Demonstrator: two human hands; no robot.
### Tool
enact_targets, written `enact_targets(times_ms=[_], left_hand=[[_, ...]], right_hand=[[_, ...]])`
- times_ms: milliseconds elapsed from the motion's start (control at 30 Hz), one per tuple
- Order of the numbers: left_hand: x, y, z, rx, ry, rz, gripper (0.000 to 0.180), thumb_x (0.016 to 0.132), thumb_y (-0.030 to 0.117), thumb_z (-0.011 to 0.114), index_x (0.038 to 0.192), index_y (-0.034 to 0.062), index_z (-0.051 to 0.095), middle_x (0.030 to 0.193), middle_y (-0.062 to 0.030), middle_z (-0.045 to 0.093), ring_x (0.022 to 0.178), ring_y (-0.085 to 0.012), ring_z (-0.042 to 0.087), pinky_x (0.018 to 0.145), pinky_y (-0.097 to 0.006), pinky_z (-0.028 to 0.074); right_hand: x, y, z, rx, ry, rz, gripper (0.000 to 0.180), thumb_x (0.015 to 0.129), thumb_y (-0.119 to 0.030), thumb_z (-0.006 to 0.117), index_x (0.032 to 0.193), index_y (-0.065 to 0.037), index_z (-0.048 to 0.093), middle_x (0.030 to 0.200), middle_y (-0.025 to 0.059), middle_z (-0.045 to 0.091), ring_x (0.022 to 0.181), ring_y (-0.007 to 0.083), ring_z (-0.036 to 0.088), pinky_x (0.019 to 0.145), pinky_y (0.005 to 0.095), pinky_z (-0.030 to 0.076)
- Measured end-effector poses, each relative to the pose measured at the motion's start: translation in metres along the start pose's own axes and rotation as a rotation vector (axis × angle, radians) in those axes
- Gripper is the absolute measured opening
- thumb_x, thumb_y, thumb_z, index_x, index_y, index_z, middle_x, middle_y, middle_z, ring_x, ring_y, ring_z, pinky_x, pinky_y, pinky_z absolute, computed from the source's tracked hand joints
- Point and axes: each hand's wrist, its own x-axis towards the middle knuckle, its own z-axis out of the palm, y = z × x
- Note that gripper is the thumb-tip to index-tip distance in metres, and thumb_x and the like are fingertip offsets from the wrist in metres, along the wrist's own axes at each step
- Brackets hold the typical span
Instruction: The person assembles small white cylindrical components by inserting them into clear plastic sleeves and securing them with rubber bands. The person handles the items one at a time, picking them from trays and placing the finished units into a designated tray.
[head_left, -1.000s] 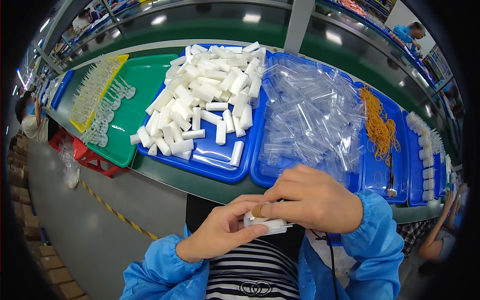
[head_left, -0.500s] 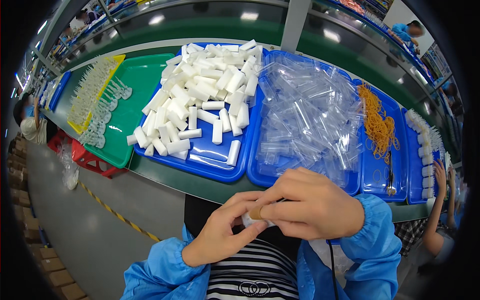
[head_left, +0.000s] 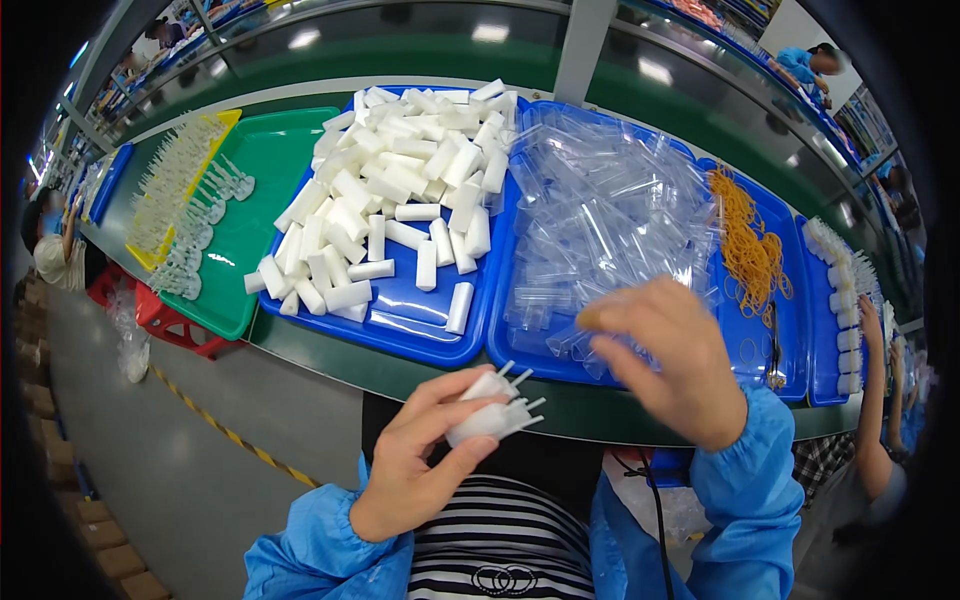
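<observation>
In front of my body, my left hand [head_left: 412,472] is closed on a white plastic piece [head_left: 478,422] with several thin, pale prongs pointing right. Its thumb presses the near side and its fingers wrap the far side. My right hand [head_left: 672,362], slightly smeared by motion, hovers over the near edge of a blue tray heaped with clear plastic sleeves [head_left: 610,215]. Its thumb and forefinger are apart, with a tan covering on one fingertip. Nothing shows between them, and whether it touches the sleeves is unclear.
A blue tray [head_left: 420,345] of white foam-like blocks [head_left: 400,170] stands left of the sleeves. Farther left are a green tray [head_left: 275,160] and a yellow tray [head_left: 150,258] with pronged white parts. Orange rubber bands [head_left: 748,245] and tweezers [head_left: 774,345] lie right. A co-worker's arm [head_left: 872,420] reaches in there.
My hands have parted. The right hand has moved right and forward to the sleeve tray, its fingers spreading. My left hand has shifted slightly left, and the pronged piece in it is now uncovered.
</observation>
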Motion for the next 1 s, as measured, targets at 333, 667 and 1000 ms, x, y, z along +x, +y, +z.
enact_targets(times_ms=[333, 667, 1000], left_hand=[[0.004, -0.001, 0.0, -0.083, 0.076, -0.034, 0.031, 0.091, 0.0, 0.068, 0.122, -0.0034, 0.067, 0.14, -0.0186, 0.05, 0.125, -0.0252, 0.054, 0.102, -0.035, 0.046], [0.007, -0.001, 0.006, -0.079, 0.064, 0.003, 0.033, 0.09, 0.002, 0.071, 0.122, -0.0023, 0.067, 0.136, -0.0174, 0.053, 0.122, -0.0238, 0.057, 0.1, -0.033, 0.048], [0.007, 0.006, 0.016, 0.038, 0.088, 0.083, 0.031, 0.088, 0.003, 0.073, 0.119, -0.0015, 0.07, 0.132, -0.0191, 0.056, 0.116, -0.0278, 0.063, 0.097, -0.035, 0.051]], right_hand=[[0.01, -0.001, 0.023, -0.409, -0.297, -0.121, 0.02, 0.076, -0.011, 0.07, 0.096, -0.008, 0.068, 0.085, 0.0029, 0.063, 0.086, 0.0206, 0.055, 0.078, 0.0331, 0.04], [0.012, -0.031, 0.02, 0.781, 0.209, 0.461, 0.033, 0.08, -0.006, 0.081, 0.106, 0.0, 0.062, 0.095, 0.0087, 0.067, 0.085, 0.0144, 0.066, 0.071, 0.0277, 0.052], [-0.01, -0.036, 0.042, 0.851, 0.28, 0.524, 0.037, 0.076, -0.013, 0.088, 0.085, -0.004, 0.053, 0.08, 0.009, 0.07, 0.073, 0.0107, 0.066, 0.066, 0.0238, 0.052]])
